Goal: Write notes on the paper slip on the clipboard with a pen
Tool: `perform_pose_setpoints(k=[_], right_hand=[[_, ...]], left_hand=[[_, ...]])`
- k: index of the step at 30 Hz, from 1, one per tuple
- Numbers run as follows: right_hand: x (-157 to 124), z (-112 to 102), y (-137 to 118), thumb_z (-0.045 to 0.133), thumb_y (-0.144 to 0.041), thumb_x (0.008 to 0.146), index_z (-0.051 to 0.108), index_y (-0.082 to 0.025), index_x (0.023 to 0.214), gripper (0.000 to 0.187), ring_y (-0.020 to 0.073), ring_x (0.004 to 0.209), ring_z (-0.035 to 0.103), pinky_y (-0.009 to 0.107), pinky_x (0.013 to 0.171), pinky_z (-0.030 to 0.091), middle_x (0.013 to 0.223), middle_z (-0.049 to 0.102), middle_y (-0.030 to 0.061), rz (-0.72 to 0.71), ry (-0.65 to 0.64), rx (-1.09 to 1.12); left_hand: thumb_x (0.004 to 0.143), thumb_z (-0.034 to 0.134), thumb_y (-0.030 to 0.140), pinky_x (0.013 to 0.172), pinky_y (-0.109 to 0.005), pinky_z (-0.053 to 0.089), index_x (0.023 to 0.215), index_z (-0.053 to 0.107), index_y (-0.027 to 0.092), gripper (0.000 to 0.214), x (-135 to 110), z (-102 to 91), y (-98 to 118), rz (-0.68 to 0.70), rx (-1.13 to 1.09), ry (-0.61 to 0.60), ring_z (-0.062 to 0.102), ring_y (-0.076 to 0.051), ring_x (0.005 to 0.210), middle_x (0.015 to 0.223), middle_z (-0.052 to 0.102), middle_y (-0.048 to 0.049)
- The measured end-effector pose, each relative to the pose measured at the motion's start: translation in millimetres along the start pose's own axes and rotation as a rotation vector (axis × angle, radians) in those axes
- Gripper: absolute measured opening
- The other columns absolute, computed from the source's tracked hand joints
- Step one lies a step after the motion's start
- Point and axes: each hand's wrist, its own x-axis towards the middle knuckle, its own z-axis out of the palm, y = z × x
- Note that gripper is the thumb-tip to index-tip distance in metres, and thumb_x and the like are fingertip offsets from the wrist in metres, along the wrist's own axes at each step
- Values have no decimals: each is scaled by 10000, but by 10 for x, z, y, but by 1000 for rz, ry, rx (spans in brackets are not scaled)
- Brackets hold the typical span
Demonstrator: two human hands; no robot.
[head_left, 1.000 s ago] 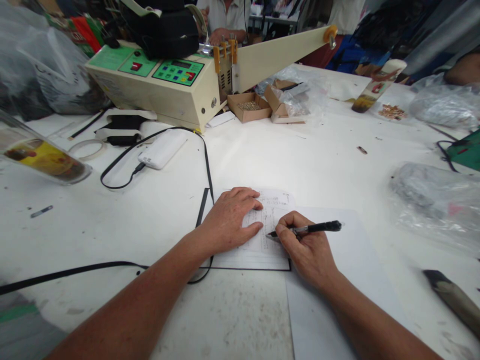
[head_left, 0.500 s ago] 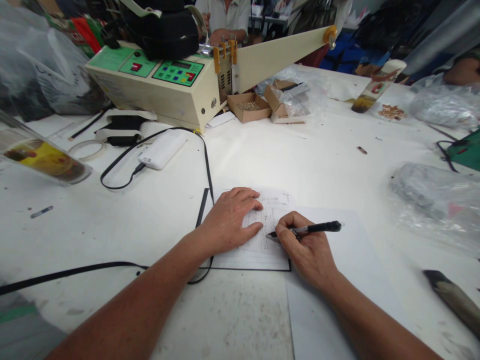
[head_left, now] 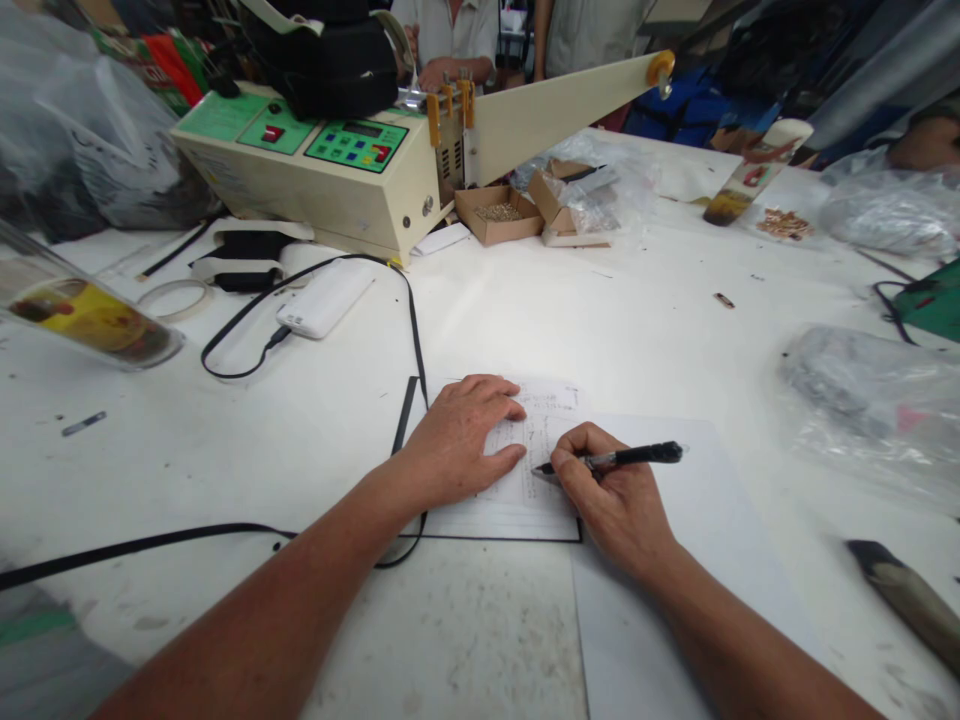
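My left hand [head_left: 472, 435] lies with fingers spread on a notebook [head_left: 495, 522], whose page bears handwriting. In my right hand [head_left: 615, 495] a black pen [head_left: 646, 454] is gripped, its tip at the written lines near the page's right side. A white sheet of paper [head_left: 697, 470] lies under my right hand and forearm, beside the notebook. A thin black cable [head_left: 413, 310] runs along the notebook's left side and under my left wrist.
Behind stands a beige machine [head_left: 300, 170] with a green panel, a black case on top. Around lie a white power bank [head_left: 326, 300], a glass of yellow drink [head_left: 90, 310], a cardboard box of small parts [head_left: 499, 214], a bottle [head_left: 754, 175] and plastic bags [head_left: 870, 390]. People are across the table.
Both hands and the pen are practically where they were. In the background, a person in light clothing has come into view behind the machine's arm.
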Motion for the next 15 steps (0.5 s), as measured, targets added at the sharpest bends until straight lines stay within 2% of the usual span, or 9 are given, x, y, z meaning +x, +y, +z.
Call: perform_pose_setpoints(k=[15], right_hand=[[5, 2, 3, 571, -280, 949, 569, -222, 750, 208, 123, 555, 437, 264, 536, 355, 617, 493, -52, 9, 1, 0]], left_hand=[[841, 790, 314, 1158, -520, 408, 1131, 670, 235, 324, 5, 15, -20, 16, 8, 11, 495, -303, 1360, 1406, 613, -71]])
